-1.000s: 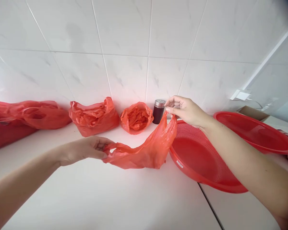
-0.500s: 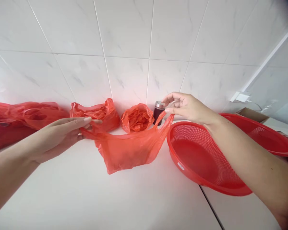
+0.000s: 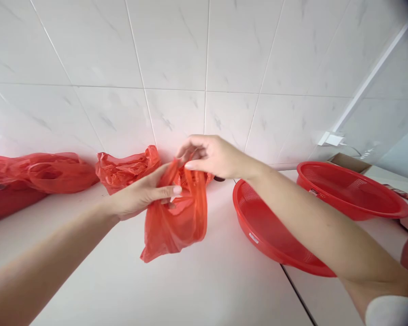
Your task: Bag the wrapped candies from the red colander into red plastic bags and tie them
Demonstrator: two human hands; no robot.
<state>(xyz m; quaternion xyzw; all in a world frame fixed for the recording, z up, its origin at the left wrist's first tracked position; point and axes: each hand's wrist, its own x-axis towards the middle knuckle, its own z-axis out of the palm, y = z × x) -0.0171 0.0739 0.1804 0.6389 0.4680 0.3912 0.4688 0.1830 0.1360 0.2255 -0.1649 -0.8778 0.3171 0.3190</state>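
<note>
- Far to the left of both hands, puffy red bags point(image 3: 54, 174) lie on the white counter point(image 3: 105, 280) by the tile wall point(image 3: 177, 50).
- Just behind the left hand, a red bag point(image 3: 124, 170) sits with its crinkly top open.
- The left hand point(image 3: 149, 192) is curled loosely on the thin red bag point(image 3: 177, 226), with its thumb in front.
- The thin red bag hangs down from both hands, in front of them.
- The right hand point(image 3: 209, 156) has its fingers bent and pinches the top of the thin red bag with its thumb.
- Behind the right hand is more red plastic point(image 3: 210, 178), mostly hidden.
- Right of the hands, under the right arm, is a red basket point(image 3: 248, 222).
- Farther right is another red basket point(image 3: 353, 190).
</note>
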